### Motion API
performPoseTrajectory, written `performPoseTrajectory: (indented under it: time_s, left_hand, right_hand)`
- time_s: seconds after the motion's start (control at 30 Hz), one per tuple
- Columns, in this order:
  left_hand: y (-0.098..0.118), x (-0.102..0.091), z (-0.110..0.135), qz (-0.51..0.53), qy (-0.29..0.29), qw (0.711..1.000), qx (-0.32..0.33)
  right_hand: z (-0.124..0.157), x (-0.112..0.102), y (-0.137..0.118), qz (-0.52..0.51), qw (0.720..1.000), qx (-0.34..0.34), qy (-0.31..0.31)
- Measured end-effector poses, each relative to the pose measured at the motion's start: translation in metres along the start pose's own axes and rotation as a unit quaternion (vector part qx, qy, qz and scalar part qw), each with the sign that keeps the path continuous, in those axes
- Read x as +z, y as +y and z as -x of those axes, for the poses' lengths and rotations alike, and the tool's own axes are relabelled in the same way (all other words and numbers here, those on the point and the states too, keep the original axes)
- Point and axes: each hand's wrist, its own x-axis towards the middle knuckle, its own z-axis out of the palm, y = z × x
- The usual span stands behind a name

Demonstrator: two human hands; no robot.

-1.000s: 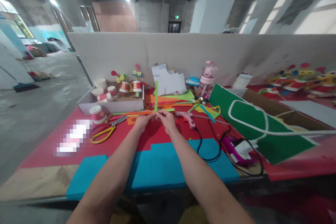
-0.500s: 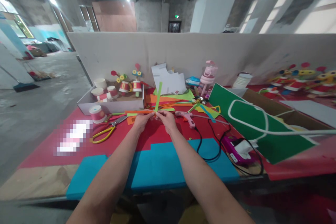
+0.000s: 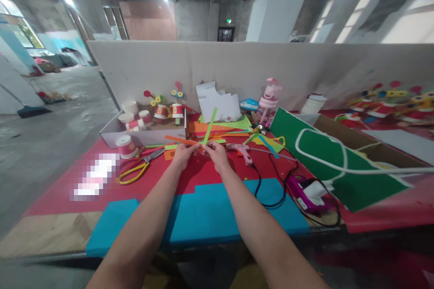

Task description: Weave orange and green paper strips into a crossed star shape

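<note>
Over the red table cover, my left hand (image 3: pixel 184 154) and my right hand (image 3: pixel 214 152) meet with fingers pinched together. Between them are two paper strips that come together at the fingertips. The green paper strip (image 3: pixel 210 125) rises up and slightly right from my right fingertips. The orange paper strip (image 3: pixel 179 139) runs out leftward over my left fingers. Where the strips join is mostly hidden by the fingers. Just right of my right hand lies a pink glue gun (image 3: pixel 242 152). Yellow-handled scissors (image 3: pixel 139 169) lie left of my left hand.
Blue sheets (image 3: pixel 217 212) line the front edge. A white box (image 3: pixel 142 137) of paper cups and cup figures stands back left, with a red-banded cup (image 3: pixel 126 146) before it. Coloured paper (image 3: pixel 224 128) lies behind the hands. A purple power strip (image 3: pixel 307 196), cords and green board (image 3: pixel 325 158) occupy the right.
Both strips have turned clockwise at the fingertips: the green one's top has swung right, and the orange one's left end has risen. My hands have barely moved.
</note>
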Motion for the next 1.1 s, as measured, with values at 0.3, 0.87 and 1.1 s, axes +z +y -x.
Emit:
performPoseTrajectory:
  time_s: [0.3,0.87,1.1]
  left_hand:
    - [0.004,-0.010,-0.008,0.053,0.038,0.998,0.000]
    - [0.023,-0.040,-0.021,0.161,0.163,0.972,0.057]
    - [0.028,-0.045,-0.023,0.197,0.209,0.953,0.102]
  right_hand:
    - [0.000,-0.004,-0.001,0.017,1.000,0.010,0.016]
    - [-0.006,-0.010,0.001,-0.004,0.999,0.008,0.034]
    - [-0.008,-0.011,0.000,-0.017,0.998,-0.004,0.058]
